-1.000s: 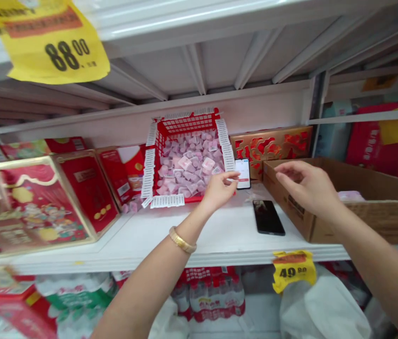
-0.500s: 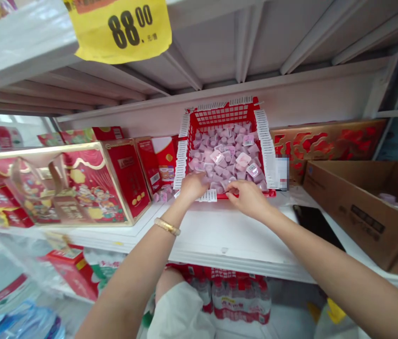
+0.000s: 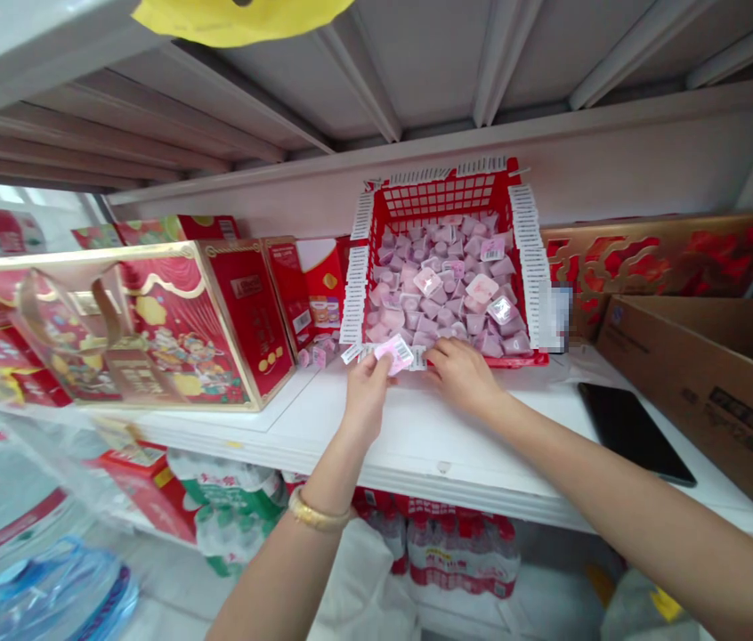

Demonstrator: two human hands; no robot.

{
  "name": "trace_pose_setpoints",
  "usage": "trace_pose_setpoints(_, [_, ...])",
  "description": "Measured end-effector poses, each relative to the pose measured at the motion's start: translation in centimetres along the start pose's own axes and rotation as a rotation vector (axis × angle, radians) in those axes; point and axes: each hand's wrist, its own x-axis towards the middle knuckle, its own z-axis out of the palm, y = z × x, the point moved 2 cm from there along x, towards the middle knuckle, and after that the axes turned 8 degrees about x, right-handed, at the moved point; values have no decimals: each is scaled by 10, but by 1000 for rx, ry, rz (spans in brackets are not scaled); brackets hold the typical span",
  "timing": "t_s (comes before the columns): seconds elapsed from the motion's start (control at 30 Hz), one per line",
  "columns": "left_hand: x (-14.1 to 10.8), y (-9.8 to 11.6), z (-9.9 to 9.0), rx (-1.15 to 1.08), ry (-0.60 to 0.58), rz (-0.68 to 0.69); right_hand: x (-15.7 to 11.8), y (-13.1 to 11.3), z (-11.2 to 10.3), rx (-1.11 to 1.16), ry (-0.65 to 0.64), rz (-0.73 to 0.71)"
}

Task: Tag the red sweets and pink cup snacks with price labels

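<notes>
A red plastic basket [image 3: 444, 212] full of small purple cups with sealed lids [image 3: 440, 307] stands on the white shelf. Strips of white barcode stickers [image 3: 529, 258] hang along its rims. My left hand [image 3: 366, 392], with a gold-coloured bangle on the wrist, pinches one small cup [image 3: 395, 354] just before the basket's front rim. The cup's pink-and-white lid with a barcode faces up. My right hand [image 3: 462, 378] is at the front rim, fingers curled beside the front barcode stickers [image 3: 417, 359]. Whatever its fingertips grip is hidden.
Red gift boxes [image 3: 169, 329] stand at left, with a few loose cups [image 3: 319, 352] beside them. At right lie a black phone or tablet [image 3: 634, 432] and an open cardboard box [image 3: 703, 383]. An upper shelf [image 3: 430, 85] hangs overhead; bottled drinks [image 3: 463, 556] sit below.
My left hand has drawn back from the cups and now shows a labelled cup in its fingers. My right hand stays by the front rim, its fingers closer to the stickers. The view has shifted.
</notes>
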Motion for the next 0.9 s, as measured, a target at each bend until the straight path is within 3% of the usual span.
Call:
trace_pose_setpoints(0.17, [-21,-19,4,-139,14,-156,-3,0,6,-38,33,-70])
trace_pose_setpoints(0.4, [-26,-26,9,-160,-20,-234,-10,8,19,-21,130,-137])
trace_pose_setpoints(0.9, [-31,-27,7,-173,-68,-262,-12,12,5,103,69,37])
